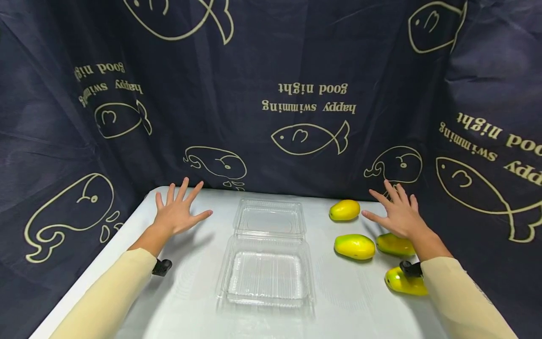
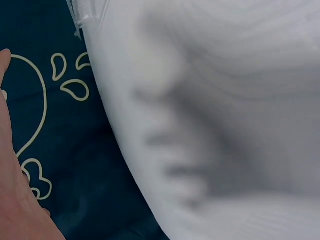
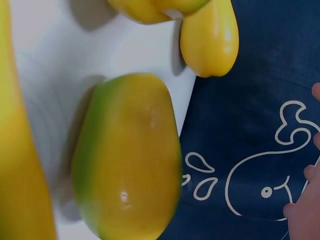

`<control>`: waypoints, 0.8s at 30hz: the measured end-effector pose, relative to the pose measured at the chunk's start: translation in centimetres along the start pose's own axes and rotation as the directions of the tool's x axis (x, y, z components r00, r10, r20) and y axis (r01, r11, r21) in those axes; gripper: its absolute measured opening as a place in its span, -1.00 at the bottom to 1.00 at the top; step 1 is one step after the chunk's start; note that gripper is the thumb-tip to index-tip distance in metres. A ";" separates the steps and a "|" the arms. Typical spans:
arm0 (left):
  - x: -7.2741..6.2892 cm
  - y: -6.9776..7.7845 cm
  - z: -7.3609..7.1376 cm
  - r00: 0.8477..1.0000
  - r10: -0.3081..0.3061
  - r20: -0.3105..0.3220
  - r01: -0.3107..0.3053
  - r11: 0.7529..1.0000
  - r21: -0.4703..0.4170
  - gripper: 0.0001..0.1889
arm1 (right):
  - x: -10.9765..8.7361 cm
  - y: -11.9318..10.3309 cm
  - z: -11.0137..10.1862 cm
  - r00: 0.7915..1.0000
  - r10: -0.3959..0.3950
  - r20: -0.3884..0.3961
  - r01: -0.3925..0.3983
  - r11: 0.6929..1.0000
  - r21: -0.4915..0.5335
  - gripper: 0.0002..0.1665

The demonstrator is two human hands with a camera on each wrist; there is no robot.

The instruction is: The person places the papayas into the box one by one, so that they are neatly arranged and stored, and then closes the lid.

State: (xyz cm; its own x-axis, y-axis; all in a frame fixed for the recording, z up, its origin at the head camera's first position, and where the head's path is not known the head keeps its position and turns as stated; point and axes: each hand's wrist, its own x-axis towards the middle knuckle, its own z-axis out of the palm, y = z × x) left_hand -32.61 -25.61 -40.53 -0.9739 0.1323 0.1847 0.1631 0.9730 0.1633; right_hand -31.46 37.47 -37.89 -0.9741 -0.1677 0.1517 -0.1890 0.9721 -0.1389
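My left hand (image 1: 175,214) hovers over the left part of the white table, fingers spread and nothing in it. Its shadow falls on the tabletop in the left wrist view. On the other side my right hand (image 1: 400,214) is also spread wide and holds nothing, above the yellow-green mangoes or papayas. Nearest it lies one yellow-green fruit (image 1: 394,245), partly covered by the hand and seen large in the right wrist view (image 3: 130,155). Between the hands a clear plastic clamshell box (image 1: 267,301) lies unfolded, its lid part (image 1: 269,200) toward the back.
Other such fruits lie at the right: one at the back (image 1: 345,210), one in the middle (image 1: 354,247), one at the front (image 1: 404,281) partly behind the right wrist. A dark curtain (image 1: 237,84) with fish drawings rises behind and beside the white table (image 1: 190,301).
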 end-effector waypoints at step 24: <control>-2.5 1.7 2.2 0.995 0.029 -0.090 -0.036 0.997 -0.074 0.04 | -3.1 -1.7 2.6 0.989 -0.084 -0.122 0.086 0.996 0.014 0.00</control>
State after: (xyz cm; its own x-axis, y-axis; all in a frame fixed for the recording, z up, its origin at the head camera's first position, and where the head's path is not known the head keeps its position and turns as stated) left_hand -30.23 -23.83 -42.88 -0.9504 0.1429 0.2762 0.2092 0.9509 0.2279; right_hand -28.48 35.90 -40.70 -0.9325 -0.2271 0.2807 -0.2736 0.9518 -0.1386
